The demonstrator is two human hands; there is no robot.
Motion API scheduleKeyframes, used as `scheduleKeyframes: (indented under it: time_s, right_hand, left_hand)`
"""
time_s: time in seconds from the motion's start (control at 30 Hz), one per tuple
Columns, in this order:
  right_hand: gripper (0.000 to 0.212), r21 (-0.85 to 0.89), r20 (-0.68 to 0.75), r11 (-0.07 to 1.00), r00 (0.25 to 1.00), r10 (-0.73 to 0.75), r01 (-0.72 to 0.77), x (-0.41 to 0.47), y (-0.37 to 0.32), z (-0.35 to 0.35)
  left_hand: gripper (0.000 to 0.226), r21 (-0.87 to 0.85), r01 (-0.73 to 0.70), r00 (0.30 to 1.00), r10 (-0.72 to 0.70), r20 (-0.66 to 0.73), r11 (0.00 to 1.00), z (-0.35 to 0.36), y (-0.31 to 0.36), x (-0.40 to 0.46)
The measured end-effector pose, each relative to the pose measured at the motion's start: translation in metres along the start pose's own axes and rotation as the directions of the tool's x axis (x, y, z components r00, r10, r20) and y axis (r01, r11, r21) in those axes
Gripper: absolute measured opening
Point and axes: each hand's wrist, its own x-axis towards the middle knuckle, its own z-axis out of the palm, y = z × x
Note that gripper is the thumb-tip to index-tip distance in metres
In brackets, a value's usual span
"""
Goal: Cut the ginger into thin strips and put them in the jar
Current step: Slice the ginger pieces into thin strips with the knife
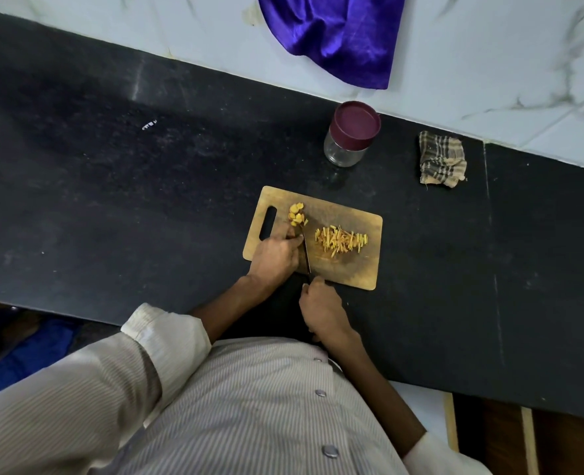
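Black counter [112, 186] with lidded, seemingly empty jar [350, 135]; left grip [276, 257] on ginger [297, 216], right grip [321, 308] around knife [307, 257].

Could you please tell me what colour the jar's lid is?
The jar's lid is maroon, seen best in the head view.

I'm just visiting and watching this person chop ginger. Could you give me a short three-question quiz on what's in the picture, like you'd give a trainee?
1. True or false: the jar has its lid on.
2. Where does the pile of cut strips lie on the cutting board? A) by the handle slot B) on the side away from the handle slot C) off the board
3. Which hand grips the knife?

Key
1. True; the maroon lid closes it.
2. B; the uncut slices lie by the slot.
3. The right hand; the left hand steadies the ginger beside the blade.
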Motion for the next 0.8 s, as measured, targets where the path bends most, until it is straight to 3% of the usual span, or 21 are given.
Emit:
scheduleKeyframes:
  time_s: [0.23, 0.33, 0.53, 0.8]
  right_hand:
    - [0.033, 0.023, -0.088, 1.0, 0.996, -0.016, 0.018, -0.001, 0.004, -0.007]
    - [0.033, 0.044, -0.076, 0.998, 0.996, -0.047, 0.051, -0.003, 0.007, -0.007]
    - [0.035, -0.002, -0.028, 0.996, 0.996, -0.085, 0.085, -0.006, 0.008, -0.008]
    - [0.032, 0.026, -0.02, 0.998, 0.998, -0.056, 0.056, -0.003, 0.009, -0.011]
  left_hand:
    - [0.026, -0.015, -0.004, 1.0, 0.003, -0.02, 1.0, 0.002, 0.001, -0.001]
    - [0.028, -0.1, 0.003, 0.998, -0.009, -0.06, 0.995, 0.003, -0.002, 0.0]
    - [0.027, -0.291, 0.126, 0.98, -0.165, -0.114, 0.948, -0.005, -0.004, 0.0]
    - [0.025, -0.326, 0.18, 0.966, -0.229, -0.117, 0.928, -0.005, -0.003, 0.001]
